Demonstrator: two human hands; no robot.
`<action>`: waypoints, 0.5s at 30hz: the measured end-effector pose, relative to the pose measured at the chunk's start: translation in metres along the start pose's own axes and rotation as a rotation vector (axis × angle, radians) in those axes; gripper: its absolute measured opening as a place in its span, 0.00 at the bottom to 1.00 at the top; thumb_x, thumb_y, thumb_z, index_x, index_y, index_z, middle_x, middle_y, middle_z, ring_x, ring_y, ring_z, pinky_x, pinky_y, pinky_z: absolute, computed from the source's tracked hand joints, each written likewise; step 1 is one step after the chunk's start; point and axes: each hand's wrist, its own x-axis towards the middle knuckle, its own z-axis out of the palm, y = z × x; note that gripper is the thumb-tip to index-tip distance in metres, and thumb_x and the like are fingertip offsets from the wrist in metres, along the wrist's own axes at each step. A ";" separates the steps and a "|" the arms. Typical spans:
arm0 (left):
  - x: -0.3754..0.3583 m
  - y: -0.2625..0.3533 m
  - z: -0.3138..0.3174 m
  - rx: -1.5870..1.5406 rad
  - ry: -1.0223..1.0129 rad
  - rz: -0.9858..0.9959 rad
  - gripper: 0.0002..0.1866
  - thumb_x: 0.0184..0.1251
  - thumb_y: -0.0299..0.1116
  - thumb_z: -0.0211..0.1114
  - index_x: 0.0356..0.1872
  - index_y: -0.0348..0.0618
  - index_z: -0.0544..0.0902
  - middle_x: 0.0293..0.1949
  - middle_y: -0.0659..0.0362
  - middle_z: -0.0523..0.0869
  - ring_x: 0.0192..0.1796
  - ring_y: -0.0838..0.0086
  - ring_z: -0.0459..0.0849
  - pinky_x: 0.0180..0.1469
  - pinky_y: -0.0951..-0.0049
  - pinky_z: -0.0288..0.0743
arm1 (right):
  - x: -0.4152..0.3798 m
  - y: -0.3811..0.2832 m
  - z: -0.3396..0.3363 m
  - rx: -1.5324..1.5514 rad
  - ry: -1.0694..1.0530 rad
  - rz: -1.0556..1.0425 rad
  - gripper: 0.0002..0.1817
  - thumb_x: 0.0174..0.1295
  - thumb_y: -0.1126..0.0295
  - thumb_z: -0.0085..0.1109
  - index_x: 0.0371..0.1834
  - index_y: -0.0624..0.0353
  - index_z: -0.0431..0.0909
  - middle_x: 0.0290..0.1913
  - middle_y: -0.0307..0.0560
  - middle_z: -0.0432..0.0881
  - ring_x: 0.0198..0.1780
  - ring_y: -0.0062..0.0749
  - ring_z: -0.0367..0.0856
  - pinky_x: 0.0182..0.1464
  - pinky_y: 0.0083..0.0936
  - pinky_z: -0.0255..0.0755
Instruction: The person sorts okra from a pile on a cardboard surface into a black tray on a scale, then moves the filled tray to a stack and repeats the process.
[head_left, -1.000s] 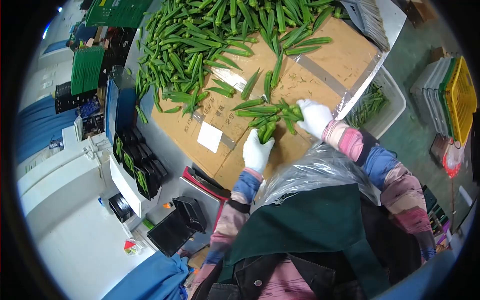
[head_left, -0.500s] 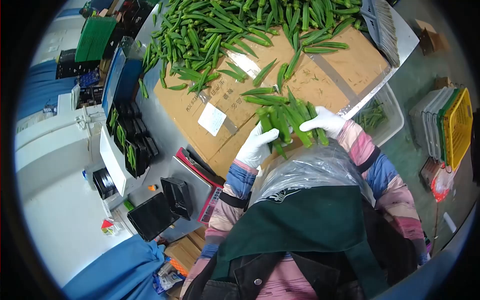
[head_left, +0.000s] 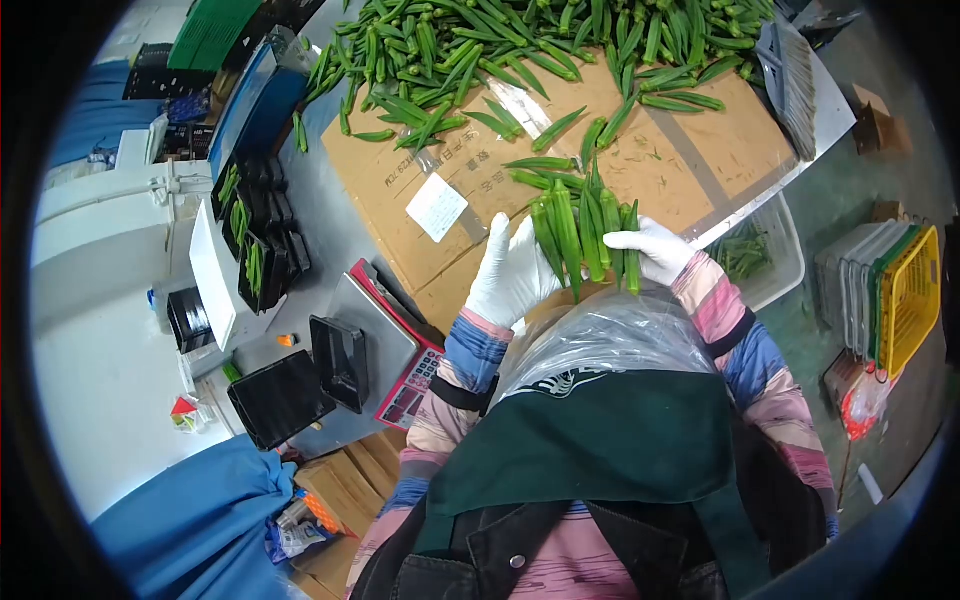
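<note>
- A metal table point(head_left: 312, 215) fills much of my remote head view, reaching from the upper left towards the person's body
- A brown cardboard sheet point(head_left: 650, 205) lies flat on the table, printed and taped, directly in front of the person
- A large heap of green okra point(head_left: 440, 50) covers its far edge, with a few loose pods strayed nearer
- Off to the right, I see a stack of crates point(head_left: 910, 300), the outermost one yellow
- A white crate point(head_left: 792, 240) with more okra inside sits beside the table's right edge, lower down
- A red-edged scale point(head_left: 370, 330) stands left of the cardboard, black trays point(head_left: 282, 398) near it
- The left hand point(head_left: 510, 275), white-gloved, is open — thumb raised well apart, fingers at the bunch's left side; I cannot tell how firmly they touch
- The right hand point(head_left: 658, 250), also gloved, is clamped on the bunch's right side, thumb across the front
- The bunch of okra point(head_left: 590, 235) stands roughly upright between both hands, above the cardboard's near edge
- A white label point(head_left: 436, 208) lies on the cardboard, beyond the left hand
</note>
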 end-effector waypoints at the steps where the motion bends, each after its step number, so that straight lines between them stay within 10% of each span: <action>1: -0.002 0.000 0.000 0.018 0.019 0.012 0.43 0.73 0.64 0.54 0.76 0.42 0.58 0.71 0.51 0.70 0.71 0.59 0.72 0.69 0.49 0.69 | 0.001 0.002 0.002 0.001 0.007 -0.014 0.23 0.64 0.73 0.67 0.62 0.66 0.75 0.54 0.49 0.84 0.51 0.34 0.85 0.55 0.32 0.79; 13: 0.000 -0.022 -0.035 0.152 0.240 0.013 0.22 0.76 0.41 0.63 0.66 0.45 0.73 0.58 0.58 0.82 0.59 0.69 0.82 0.58 0.62 0.80 | -0.009 -0.003 0.046 -0.648 0.079 -0.068 0.30 0.62 0.69 0.68 0.67 0.66 0.71 0.45 0.43 0.86 0.40 0.24 0.83 0.44 0.23 0.78; 15: 0.006 -0.030 -0.040 0.137 0.266 0.046 0.21 0.76 0.44 0.62 0.62 0.46 0.75 0.55 0.58 0.84 0.57 0.71 0.84 0.59 0.64 0.81 | -0.012 0.002 0.060 -0.971 0.115 -0.105 0.38 0.59 0.61 0.68 0.68 0.73 0.66 0.42 0.54 0.85 0.37 0.30 0.85 0.41 0.26 0.79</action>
